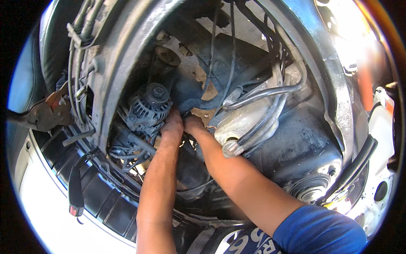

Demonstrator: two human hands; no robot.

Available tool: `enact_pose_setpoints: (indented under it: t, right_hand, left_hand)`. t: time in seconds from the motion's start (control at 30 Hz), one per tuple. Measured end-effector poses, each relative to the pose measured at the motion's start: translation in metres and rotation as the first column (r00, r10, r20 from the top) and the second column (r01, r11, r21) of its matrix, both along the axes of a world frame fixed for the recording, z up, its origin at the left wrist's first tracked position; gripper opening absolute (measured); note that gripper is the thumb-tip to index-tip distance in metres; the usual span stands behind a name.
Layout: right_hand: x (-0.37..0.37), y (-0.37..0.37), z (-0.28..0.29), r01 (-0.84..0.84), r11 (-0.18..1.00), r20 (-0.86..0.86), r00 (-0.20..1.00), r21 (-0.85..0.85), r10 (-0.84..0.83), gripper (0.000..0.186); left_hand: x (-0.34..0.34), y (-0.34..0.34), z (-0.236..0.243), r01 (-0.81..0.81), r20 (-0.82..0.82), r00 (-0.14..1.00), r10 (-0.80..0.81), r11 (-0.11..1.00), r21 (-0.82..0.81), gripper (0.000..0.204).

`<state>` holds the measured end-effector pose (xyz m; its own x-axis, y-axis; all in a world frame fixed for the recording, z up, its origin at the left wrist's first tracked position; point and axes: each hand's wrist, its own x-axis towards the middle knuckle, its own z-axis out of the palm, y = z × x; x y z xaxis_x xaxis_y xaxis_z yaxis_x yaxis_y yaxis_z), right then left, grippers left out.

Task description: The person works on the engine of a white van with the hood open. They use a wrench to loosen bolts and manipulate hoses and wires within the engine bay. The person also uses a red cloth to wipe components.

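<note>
Both my arms reach down into a vehicle's engine bay. My left hand (172, 126) is beside the lower right of the grimy alternator (146, 110), its fingertips hidden behind it. My right hand (193, 124) is just to the right of the left, bent inward below a dark curved hose (196, 104); its fingers disappear into shadow, so what they touch is unclear. A translucent whitish reservoir (237, 127), with hoses lying across it, stands to the right of my right forearm.
A metal body frame (332, 106) arches round the bay. Cables and lines (78, 67) run down the left side. A white panel (55, 211) with a dangling black-handled piece (75, 190) lies at lower left. A blurred orange object (366, 84) is at upper right.
</note>
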<state>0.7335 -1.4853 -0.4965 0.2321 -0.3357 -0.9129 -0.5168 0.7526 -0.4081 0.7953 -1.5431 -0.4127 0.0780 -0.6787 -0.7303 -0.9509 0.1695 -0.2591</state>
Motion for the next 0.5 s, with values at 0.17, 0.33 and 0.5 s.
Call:
enact_pose_setpoints:
  t: [0.17,0.33,0.5]
  right_hand:
    - [0.001,-0.001,0.002,-0.016,1.0,-0.01,1.0,0.015,0.016,0.049]
    - [-0.005,-0.01,0.015,0.004,0.998,-0.008,1.0,-0.069,-0.005,0.04]
    - [-0.012,-0.013,0.02,-0.007,0.999,0.072,0.997,-0.036,0.009,0.038]
  left_hand:
    - [-0.008,0.011,0.032,0.153,0.034,0.987,-0.156,0.984,0.089,0.027]
    - [-0.045,0.033,0.087,0.325,0.102,0.934,-0.341,0.934,0.15,0.024]
    - [-0.045,0.036,0.082,0.29,0.069,0.948,-0.312,0.93,0.224,0.022]
